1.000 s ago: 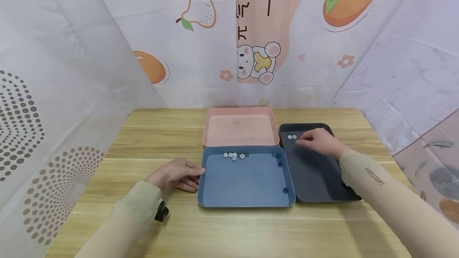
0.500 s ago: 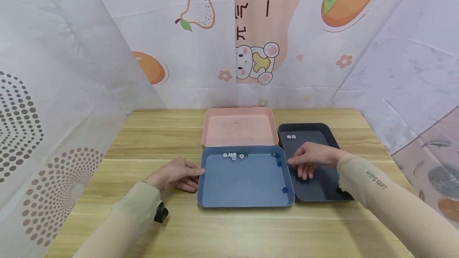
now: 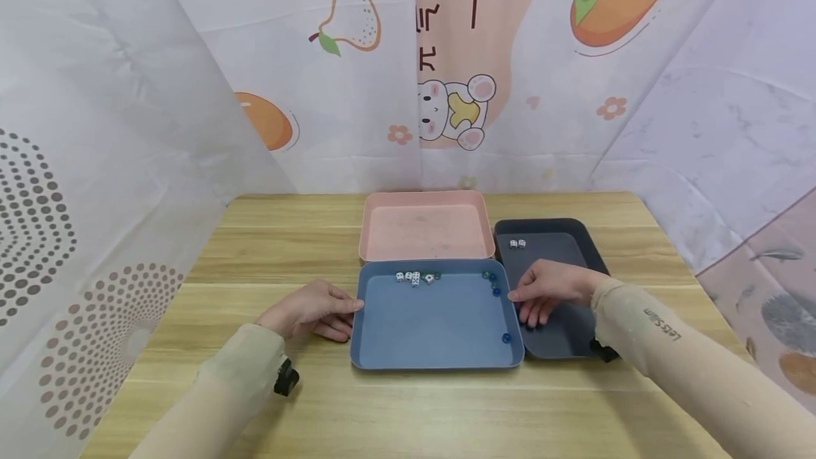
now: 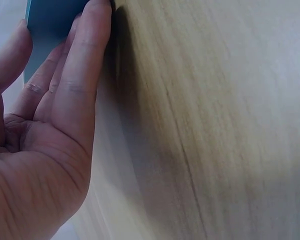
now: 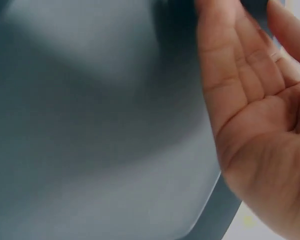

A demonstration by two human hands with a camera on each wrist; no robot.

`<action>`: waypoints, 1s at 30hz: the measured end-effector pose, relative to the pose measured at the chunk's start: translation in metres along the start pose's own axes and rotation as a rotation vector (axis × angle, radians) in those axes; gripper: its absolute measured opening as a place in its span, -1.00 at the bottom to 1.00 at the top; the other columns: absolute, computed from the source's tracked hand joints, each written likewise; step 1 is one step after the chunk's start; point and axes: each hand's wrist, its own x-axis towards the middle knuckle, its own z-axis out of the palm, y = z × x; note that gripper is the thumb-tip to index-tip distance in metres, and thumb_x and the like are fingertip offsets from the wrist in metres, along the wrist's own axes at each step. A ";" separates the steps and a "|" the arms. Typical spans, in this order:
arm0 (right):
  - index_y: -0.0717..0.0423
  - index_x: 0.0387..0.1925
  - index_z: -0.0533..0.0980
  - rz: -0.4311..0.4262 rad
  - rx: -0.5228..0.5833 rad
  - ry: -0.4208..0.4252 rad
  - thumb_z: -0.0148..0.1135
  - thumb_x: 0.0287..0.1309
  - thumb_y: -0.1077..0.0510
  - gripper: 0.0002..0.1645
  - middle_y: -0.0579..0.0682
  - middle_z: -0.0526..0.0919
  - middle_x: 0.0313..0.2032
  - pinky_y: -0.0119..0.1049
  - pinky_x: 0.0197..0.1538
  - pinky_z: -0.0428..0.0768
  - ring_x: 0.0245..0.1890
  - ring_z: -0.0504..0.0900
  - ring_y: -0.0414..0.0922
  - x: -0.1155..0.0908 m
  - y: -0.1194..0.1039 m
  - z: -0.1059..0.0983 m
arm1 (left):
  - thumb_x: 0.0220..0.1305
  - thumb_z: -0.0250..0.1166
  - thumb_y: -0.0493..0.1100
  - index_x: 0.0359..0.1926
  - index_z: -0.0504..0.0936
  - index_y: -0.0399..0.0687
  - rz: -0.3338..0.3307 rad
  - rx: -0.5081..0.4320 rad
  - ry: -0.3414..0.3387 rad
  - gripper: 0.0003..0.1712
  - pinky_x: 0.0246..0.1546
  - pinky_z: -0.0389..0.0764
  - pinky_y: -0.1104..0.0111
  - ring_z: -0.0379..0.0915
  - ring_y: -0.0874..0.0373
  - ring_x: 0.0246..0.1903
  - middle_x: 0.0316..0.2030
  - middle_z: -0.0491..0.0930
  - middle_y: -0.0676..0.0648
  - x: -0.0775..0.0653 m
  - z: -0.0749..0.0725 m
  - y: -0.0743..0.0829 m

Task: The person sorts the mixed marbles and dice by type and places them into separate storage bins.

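A blue tray lies flat on the table between the two hands. My left hand holds its left side, thumb on the rim and fingers against the outer wall; the left wrist view shows the tray wall between thumb and fingers. My right hand is over the dark grey tray, its thumb tip at the blue tray's right rim and its fingers loosely extended down. White dice sit along the blue tray's back wall, and several blue and green glass beads lie at its right.
A pink tray stands right behind the blue one. Two white dice lie at the back of the dark grey tray. Wooden tabletop stretches in front, and a printed curtain hangs behind.
My right hand has come from near the two dice in the dark grey tray, forward and left, to the blue tray's right rim. My left hand has stayed put.
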 end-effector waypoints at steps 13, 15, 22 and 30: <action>0.39 -0.39 0.57 0.077 0.005 0.000 0.23 0.17 0.05 -0.61 0.29 0.65 -0.43 -0.07 -0.36 0.64 -0.46 0.67 0.10 0.001 -0.014 0.003 | 0.16 0.33 -0.04 -0.41 0.61 -0.33 0.020 0.330 0.096 -0.64 -0.46 0.65 0.20 0.58 0.06 -0.60 -0.56 0.61 -0.20 -0.006 -0.007 0.036; 0.39 -0.39 0.57 0.084 0.005 -0.001 0.23 0.16 0.05 -0.61 0.29 0.65 -0.43 -0.07 -0.35 0.64 -0.45 0.67 0.10 0.000 -0.015 0.003 | 0.14 0.34 -0.05 -0.37 0.62 -0.32 0.068 0.363 0.106 -0.66 -0.44 0.65 0.17 0.58 0.05 -0.59 -0.55 0.61 -0.20 -0.005 -0.007 0.049; 0.39 -0.40 0.57 0.101 0.016 0.009 0.24 0.15 0.06 -0.62 0.29 0.65 -0.43 -0.08 -0.36 0.65 -0.47 0.67 0.09 -0.002 -0.014 0.002 | 0.11 0.37 -0.04 -0.20 0.69 0.00 0.281 0.503 0.065 -0.75 -0.42 0.65 0.21 0.61 0.03 -0.51 -0.39 0.65 -0.13 0.012 0.017 0.095; 0.38 -0.40 0.57 0.105 0.004 0.015 0.24 0.16 0.06 -0.63 0.27 0.66 -0.46 -0.12 -0.40 0.65 -0.51 0.67 0.05 0.000 -0.012 0.003 | 0.09 0.39 -0.05 -0.17 0.71 0.06 0.536 0.622 -0.091 -0.75 -0.40 0.63 0.30 0.63 0.08 -0.45 -0.41 0.69 -0.02 0.043 0.068 0.117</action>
